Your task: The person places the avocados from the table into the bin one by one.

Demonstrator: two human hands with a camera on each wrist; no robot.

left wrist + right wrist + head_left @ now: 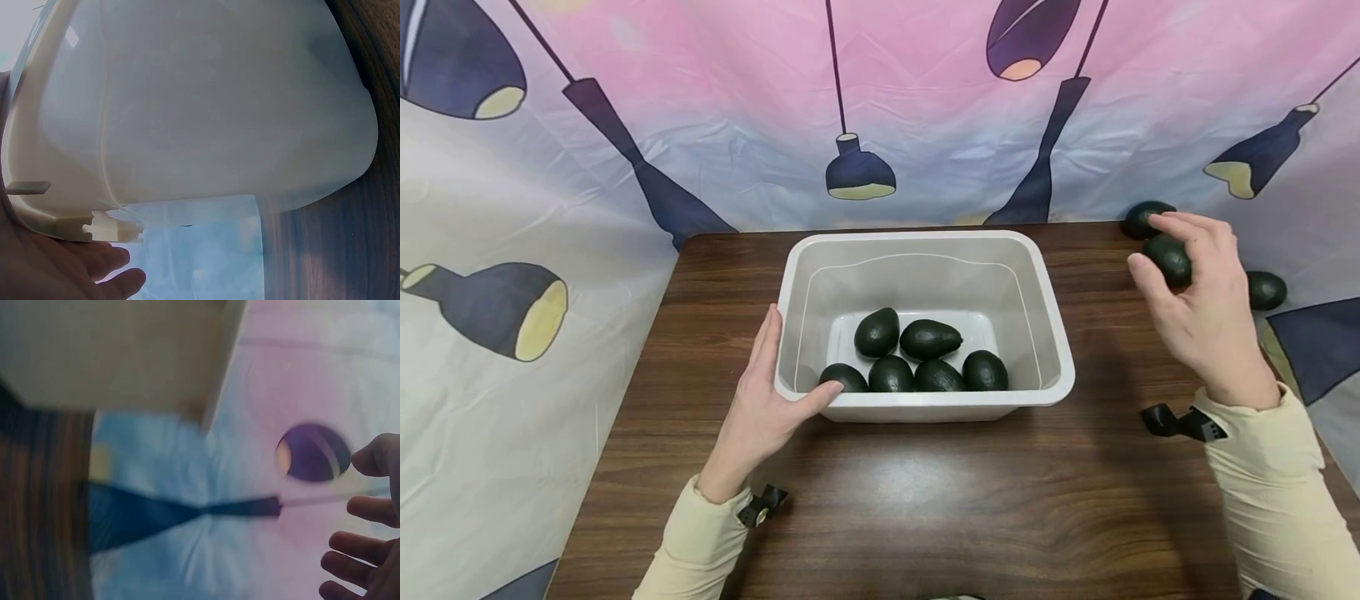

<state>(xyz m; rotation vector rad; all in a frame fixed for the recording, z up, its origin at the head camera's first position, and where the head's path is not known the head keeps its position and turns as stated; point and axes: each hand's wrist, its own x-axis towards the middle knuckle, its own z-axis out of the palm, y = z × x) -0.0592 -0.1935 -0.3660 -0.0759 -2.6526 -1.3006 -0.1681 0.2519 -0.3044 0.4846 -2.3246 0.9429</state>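
A white plastic tub stands mid-table with several dark green avocados on its floor. My left hand lies flat against the tub's left front corner, fingers straight along the wall and thumb on the front rim. The left wrist view shows the tub's outer wall close up, with my palm under its rim. At the right, my right hand is raised above the table, fingers curled round one avocado. The right wrist view is blurred and shows only my fingers, not the fruit.
Two more avocados lie at the table's right: one at the back edge behind my right hand, one by the right edge. A printed cloth backdrop hangs close around the dark wooden table.
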